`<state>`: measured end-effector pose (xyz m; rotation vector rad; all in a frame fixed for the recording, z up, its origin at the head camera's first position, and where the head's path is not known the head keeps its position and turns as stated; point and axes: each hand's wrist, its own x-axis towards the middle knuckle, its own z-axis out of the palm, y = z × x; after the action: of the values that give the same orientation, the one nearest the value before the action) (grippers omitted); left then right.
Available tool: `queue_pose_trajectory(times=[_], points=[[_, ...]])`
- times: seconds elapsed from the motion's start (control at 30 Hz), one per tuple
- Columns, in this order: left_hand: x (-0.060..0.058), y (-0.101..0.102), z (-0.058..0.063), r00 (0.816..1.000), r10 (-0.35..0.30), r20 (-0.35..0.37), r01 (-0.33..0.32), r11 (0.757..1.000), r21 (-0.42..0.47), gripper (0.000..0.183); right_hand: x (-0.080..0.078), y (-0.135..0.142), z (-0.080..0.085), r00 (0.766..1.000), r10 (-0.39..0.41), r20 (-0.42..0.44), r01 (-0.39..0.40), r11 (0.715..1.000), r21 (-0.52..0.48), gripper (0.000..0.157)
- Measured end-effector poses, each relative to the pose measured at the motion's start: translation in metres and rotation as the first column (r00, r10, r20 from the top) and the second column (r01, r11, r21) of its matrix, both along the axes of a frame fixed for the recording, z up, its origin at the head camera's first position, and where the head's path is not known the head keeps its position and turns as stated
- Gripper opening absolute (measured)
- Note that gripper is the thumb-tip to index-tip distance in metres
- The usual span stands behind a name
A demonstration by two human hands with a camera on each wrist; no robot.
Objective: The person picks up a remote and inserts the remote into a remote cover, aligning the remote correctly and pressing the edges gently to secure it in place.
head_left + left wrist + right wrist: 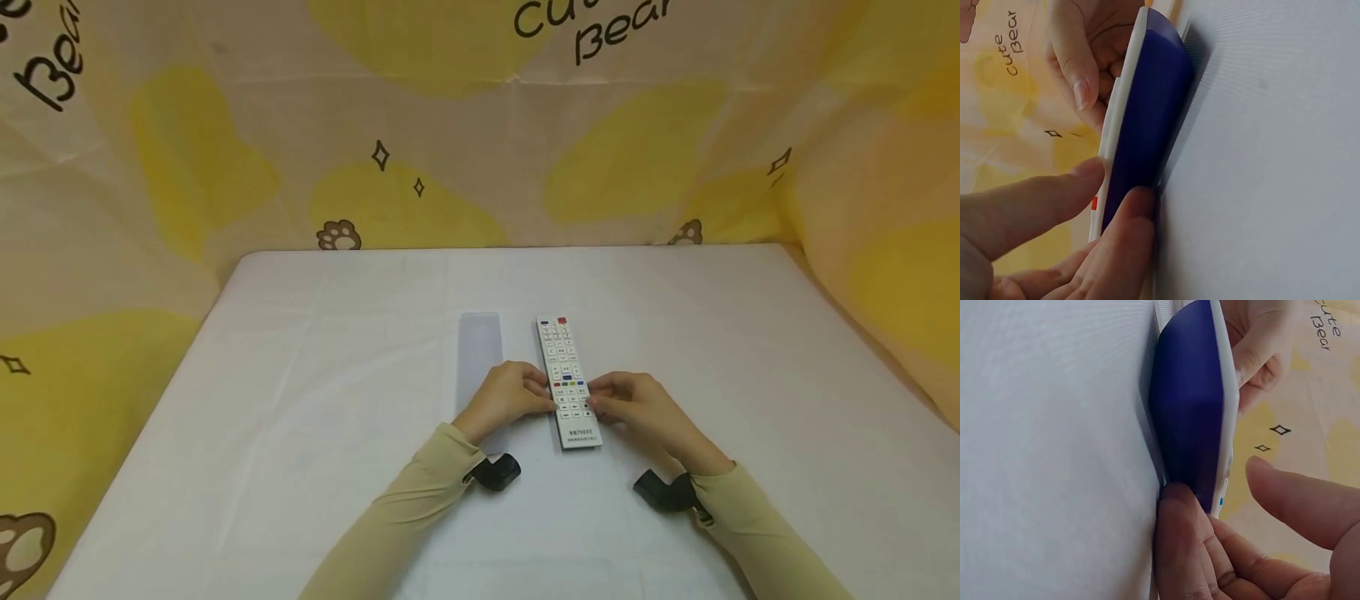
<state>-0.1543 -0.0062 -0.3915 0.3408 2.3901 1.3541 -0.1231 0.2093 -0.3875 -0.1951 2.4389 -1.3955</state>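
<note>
A white remote control (568, 387) with rows of small buttons lies face up on the table, slightly slanted. Its side and underside look dark blue in both wrist views. My left hand (512, 393) is at its left edge; in the left wrist view the thumb (1054, 200) is on the upper rim and a fingertip is against the blue side, pinching it. On the opposite edge my right hand (641, 408) touches the blue side with its fingers (1180, 531), while the thumb stands apart from the remote. A pale translucent flat strip (478, 350) lies left of the remote, partly hidden by my left hand.
The table (337, 350) has a white cover. Behind it and at both sides hangs a yellow and cream patterned cloth (465, 125). Each wrist carries a black device (498, 472) that stands out over the table.
</note>
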Motion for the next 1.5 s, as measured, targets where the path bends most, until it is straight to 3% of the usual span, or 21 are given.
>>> queue_pose_trajectory(times=[0.37, 0.87, 1.5], points=[[0.001, 0.001, -0.003, 1.000, 0.013, -0.003, -0.013, 1.000, 0.017, 0.035, 0.001, -0.002, -0.001, 1.000, -0.020, 0.003, 0.020, 1.000, 0.023, 0.038], [0.002, 0.002, -0.004, 1.000, 0.016, 0.024, -0.017, 0.999, 0.049, 0.034, -0.001, 0.000, -0.006, 1.000, -0.023, 0.019, 0.024, 0.999, -0.021, 0.035], [0.002, 0.002, -0.005, 1.000, 0.024, 0.001, -0.024, 0.993, 0.112, 0.034, -0.001, 0.003, -0.011, 0.999, -0.053, 0.010, 0.053, 0.997, -0.064, 0.035]])
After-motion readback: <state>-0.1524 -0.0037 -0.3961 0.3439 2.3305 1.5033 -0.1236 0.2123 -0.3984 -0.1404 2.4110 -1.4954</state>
